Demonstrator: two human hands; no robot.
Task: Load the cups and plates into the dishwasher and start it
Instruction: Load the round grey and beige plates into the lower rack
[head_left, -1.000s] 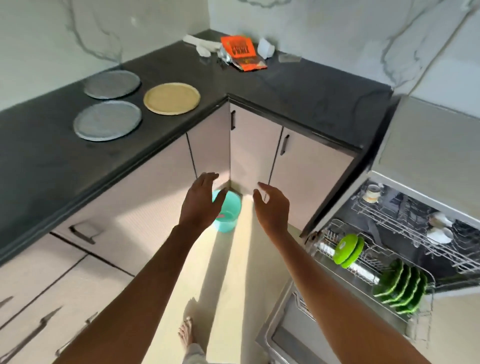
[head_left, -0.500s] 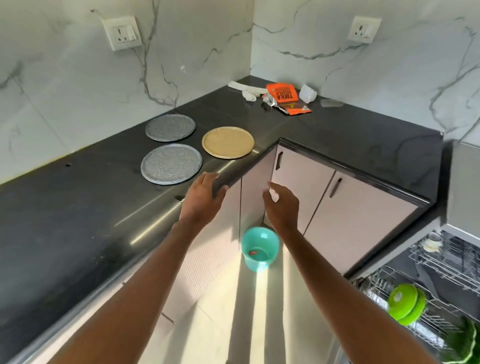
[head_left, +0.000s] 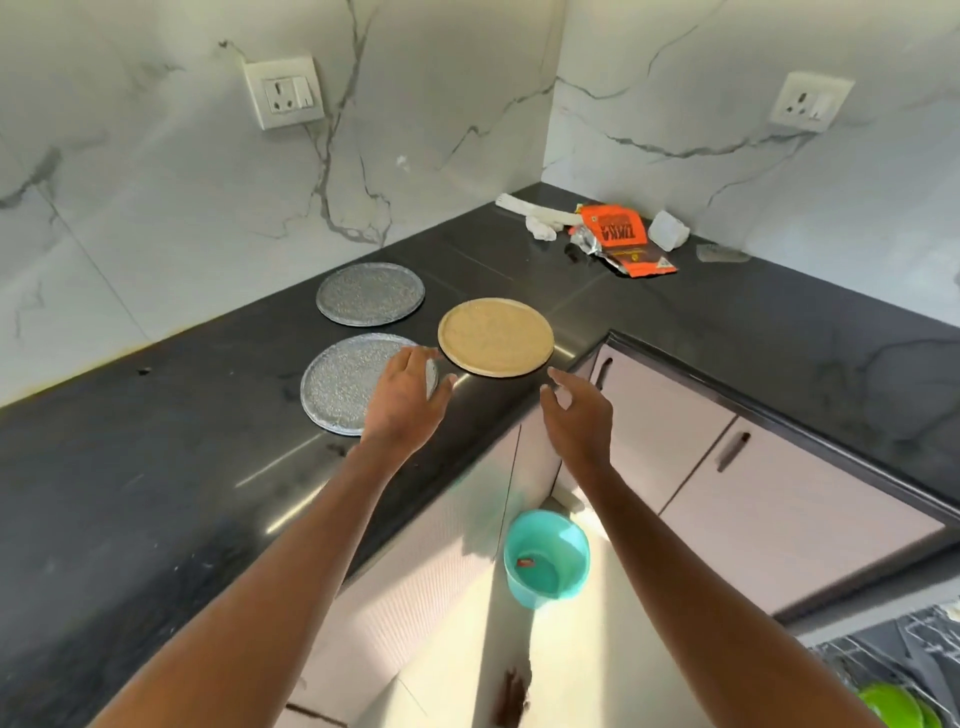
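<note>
Three round plates lie flat on the black counter (head_left: 156, 467): a tan plate (head_left: 496, 343), a near silver plate (head_left: 348, 382) and a far silver plate (head_left: 370, 293). My left hand (head_left: 408, 397) hovers with fingers extended over the near silver plate's right edge, just left of the tan plate. My right hand (head_left: 579, 415) is open in the air at the counter's edge, just below the tan plate's right side. Neither hand holds anything. The dishwasher rack (head_left: 893, 670) with a green plate (head_left: 891, 704) shows at the bottom right corner.
An orange packet (head_left: 626, 244) and white scraps (head_left: 540, 221) lie in the counter's far corner. A teal bucket (head_left: 545, 558) stands on the floor in the cabinet corner. Pale cabinet doors (head_left: 701, 467) with dark handles run under the counter. Wall sockets (head_left: 283, 93) sit above.
The view swung up and away from the dishwasher toward the counter. Both hands rose from the cabinet corner to the counter edge beside the tan plate.
</note>
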